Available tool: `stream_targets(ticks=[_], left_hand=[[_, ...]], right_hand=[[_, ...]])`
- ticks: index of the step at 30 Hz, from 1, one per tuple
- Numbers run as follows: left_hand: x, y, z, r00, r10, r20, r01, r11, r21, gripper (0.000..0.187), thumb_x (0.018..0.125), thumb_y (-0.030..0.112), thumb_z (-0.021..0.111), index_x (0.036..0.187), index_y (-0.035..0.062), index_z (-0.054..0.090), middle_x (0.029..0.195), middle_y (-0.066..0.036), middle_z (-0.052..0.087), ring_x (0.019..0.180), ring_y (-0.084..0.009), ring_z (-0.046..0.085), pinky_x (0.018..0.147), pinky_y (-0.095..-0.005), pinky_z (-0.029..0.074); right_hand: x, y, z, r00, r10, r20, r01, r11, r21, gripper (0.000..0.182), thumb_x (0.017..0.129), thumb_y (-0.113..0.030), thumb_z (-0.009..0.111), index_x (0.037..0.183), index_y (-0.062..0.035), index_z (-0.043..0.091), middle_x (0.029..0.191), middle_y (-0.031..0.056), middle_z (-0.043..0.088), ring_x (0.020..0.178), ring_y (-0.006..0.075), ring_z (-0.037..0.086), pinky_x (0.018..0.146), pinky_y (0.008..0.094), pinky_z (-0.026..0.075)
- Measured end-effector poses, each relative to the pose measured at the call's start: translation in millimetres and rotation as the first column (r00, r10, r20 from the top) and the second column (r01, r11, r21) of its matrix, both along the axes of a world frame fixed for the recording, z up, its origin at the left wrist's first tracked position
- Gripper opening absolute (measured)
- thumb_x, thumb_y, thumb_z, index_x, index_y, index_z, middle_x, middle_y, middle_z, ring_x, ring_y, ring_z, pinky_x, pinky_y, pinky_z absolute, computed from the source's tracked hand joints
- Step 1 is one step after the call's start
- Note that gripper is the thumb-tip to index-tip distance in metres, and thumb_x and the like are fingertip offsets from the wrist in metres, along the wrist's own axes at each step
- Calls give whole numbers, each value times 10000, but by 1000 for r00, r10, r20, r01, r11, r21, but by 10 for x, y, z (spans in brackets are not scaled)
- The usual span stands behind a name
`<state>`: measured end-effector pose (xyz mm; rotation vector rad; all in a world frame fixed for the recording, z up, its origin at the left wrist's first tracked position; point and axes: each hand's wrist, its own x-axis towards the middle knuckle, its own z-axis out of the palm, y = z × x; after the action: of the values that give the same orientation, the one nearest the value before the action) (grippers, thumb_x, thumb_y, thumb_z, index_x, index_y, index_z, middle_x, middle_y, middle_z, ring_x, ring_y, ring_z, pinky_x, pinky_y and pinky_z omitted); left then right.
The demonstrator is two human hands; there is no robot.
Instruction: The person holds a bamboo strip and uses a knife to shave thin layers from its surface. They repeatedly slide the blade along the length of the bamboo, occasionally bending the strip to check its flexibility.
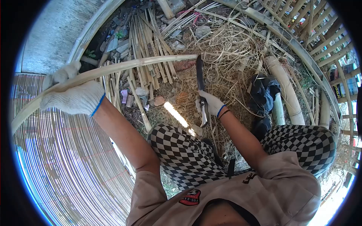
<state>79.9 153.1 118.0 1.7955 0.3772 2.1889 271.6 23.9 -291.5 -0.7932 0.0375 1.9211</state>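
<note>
My left hand point(73, 94), in a white knitted glove with a blue cuff, is closed around a long split bamboo strip point(124, 66). The strip runs from the lower left edge up across the view. In my right hand point(211, 102), gloved the same way, is the handle of a machete point(200, 75). Its dark blade points away from me, and the tip meets the far end of the strip. Pale shavings point(222, 45) lie thick on the ground around the blade.
A bundle of thin bamboo slats point(149, 41) lies beyond the strip. Right of me are a thick bamboo pole point(284, 90) and a black plastic bag point(264, 92). A slatted bamboo screen point(68, 150) fills the left side, and a bamboo lattice point(324, 34) stands at upper right.
</note>
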Motion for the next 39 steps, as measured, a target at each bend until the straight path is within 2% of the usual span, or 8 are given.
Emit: stream_targets(ticks=[5, 13, 16, 19, 24, 30, 34, 39], left_hand=[[317, -274, 120, 991, -3, 133, 35, 972, -234, 738, 816, 861, 535, 858, 126, 481, 663, 20, 297, 655, -176, 418, 607, -346, 363], [-56, -159, 143, 817, -568, 102, 571, 769, -287, 712, 759, 849, 611, 631, 204, 339, 557, 56, 254, 486, -103, 258, 451, -302, 195], [-21, -169, 123, 505, -855, 122, 849, 466, -247, 736, 720, 908, 574, 595, 222, 337, 519, 74, 241, 445, -81, 218, 412, -273, 174], [28, -259, 103, 493, -865, 93, 844, 450, -292, 750, 661, 952, 566, 581, 240, 345, 503, 75, 261, 429, -77, 242, 405, -251, 228], [133, -348, 93, 533, -846, -9, 806, 511, -300, 754, 603, 967, 582, 551, 252, 348, 461, 95, 273, 380, -51, 261, 365, -223, 245], [136, -361, 55, 522, -843, -133, 794, 537, -285, 748, 680, 971, 506, 610, 230, 444, 507, 55, 421, 414, -84, 431, 384, -252, 416], [349, -571, 26, 665, -746, 38, 729, 638, -247, 750, 644, 995, 485, 556, 260, 363, 445, 96, 283, 349, -45, 279, 330, -207, 266], [351, -621, 2, 765, -644, 3, 624, 740, -250, 750, 687, 984, 449, 598, 242, 389, 493, 69, 349, 388, -70, 367, 347, -234, 364]], right_hand=[[-148, 12, -27, 951, 105, -291, -109, 994, 3, 337, 1068, -389, 528, 900, -99, 549, 659, 2, 526, 540, 175, 560, 507, 389, 521], [-319, -104, 847, 895, -82, 438, 66, 997, 51, 379, 1065, -380, 505, 820, -91, 521, 598, -6, 505, 440, 168, 541, 403, 388, 461], [-227, -2, 1021, 658, -72, 750, -56, 988, 144, 411, 1054, -386, 527, 810, -56, 548, 583, 68, 564, 500, 258, 624, 463, 423, 494], [-92, 28, 1309, -13, -369, 929, -265, 897, 352, 424, 1023, -424, 555, 894, -38, 672, 690, 191, 674, 672, 367, 709, 583, 473, 537], [-58, 55, 1534, -182, -446, 876, -428, 838, 338, 255, 1045, -323, 545, 946, -97, 611, 654, 167, 616, 660, 356, 678, 571, 429, 530], [-173, 70, 1394, 215, -654, 725, -328, 651, 685, 125, 1011, -172, 608, 1036, -68, 673, 803, 48, 682, 674, 176, 678, 576, 309, 530], [-119, 35, 1611, -180, -824, 538, -444, 556, 703, 193, 1045, -213, 575, 1033, -51, 679, 893, 50, 706, 703, 144, 674, 609, 282, 538], [-66, 276, 1714, -38, -395, 918, -346, 867, 359, 272, 1032, -303, 541, 1030, -68, 678, 748, 193, 681, 720, 383, 699, 640, 441, 574]])
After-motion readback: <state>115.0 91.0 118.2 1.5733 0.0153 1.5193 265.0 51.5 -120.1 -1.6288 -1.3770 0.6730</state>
